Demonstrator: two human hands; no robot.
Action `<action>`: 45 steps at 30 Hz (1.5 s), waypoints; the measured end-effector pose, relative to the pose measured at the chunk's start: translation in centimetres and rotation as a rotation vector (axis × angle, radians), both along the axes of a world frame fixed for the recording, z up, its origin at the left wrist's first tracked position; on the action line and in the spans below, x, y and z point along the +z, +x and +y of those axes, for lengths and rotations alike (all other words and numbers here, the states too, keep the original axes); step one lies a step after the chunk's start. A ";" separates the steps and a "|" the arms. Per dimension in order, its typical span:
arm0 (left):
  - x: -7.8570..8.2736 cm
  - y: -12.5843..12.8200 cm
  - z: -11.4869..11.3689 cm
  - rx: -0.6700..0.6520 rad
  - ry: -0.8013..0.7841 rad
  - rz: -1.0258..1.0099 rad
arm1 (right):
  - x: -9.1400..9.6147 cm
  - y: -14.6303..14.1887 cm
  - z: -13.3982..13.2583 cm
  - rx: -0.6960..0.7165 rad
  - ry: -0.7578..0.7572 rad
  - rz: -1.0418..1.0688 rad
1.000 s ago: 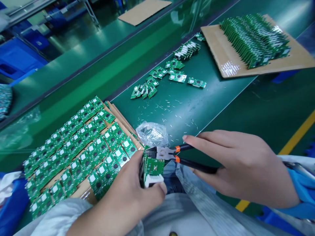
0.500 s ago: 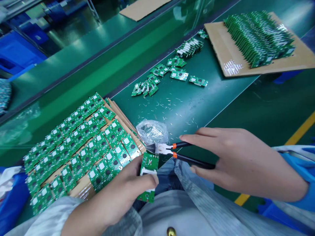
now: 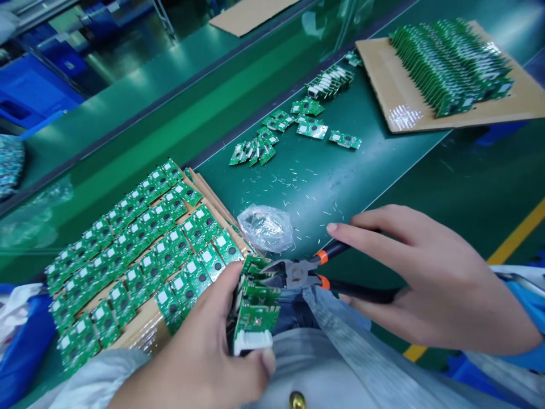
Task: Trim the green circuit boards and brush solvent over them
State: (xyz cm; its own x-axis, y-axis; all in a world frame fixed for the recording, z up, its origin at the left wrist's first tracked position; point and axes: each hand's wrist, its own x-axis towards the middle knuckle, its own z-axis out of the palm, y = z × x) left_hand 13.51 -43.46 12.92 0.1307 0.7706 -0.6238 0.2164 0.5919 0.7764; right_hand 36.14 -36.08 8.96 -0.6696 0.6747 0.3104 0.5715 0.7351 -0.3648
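My left hand is closed around a small stack of green circuit boards with a white connector at the lower end, held upright over my lap. My right hand grips black-handled side cutters with orange collars. The cutter jaws touch the top edge of the held boards. A cardboard sheet covered with rows of green boards lies just left of my left hand.
A crumpled clear plastic bag lies by the cutter tip, among cut wire bits scattered on the green belt. Loose boards lie further back. A second cardboard sheet at the far right carries stacked boards. Blue crates stand at the far left.
My left hand turned the boards upright and raised them towards the cutters. My right hand drew back to the right and the cutter jaws came down onto the boards' top edge.
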 end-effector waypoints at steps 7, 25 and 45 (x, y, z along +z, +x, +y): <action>0.2 0.0 -1.0 0.092 -0.078 -0.050 | 0.3 0.0 0.2 0.027 0.068 0.020; -0.6 -1.2 -3.0 0.127 0.006 0.138 | 1.0 -1.1 0.5 0.106 0.291 -0.050; -1.6 0.4 -2.1 0.240 0.070 -0.038 | 1.5 -1.4 0.5 0.140 0.337 -0.161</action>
State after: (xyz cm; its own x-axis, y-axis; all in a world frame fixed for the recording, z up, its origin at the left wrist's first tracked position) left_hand 13.96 -45.57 11.31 -0.0393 0.8236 -0.5659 0.0462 0.5672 0.8223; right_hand 34.73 -35.54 10.43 -0.8058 0.4518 0.3828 0.4877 0.8730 -0.0036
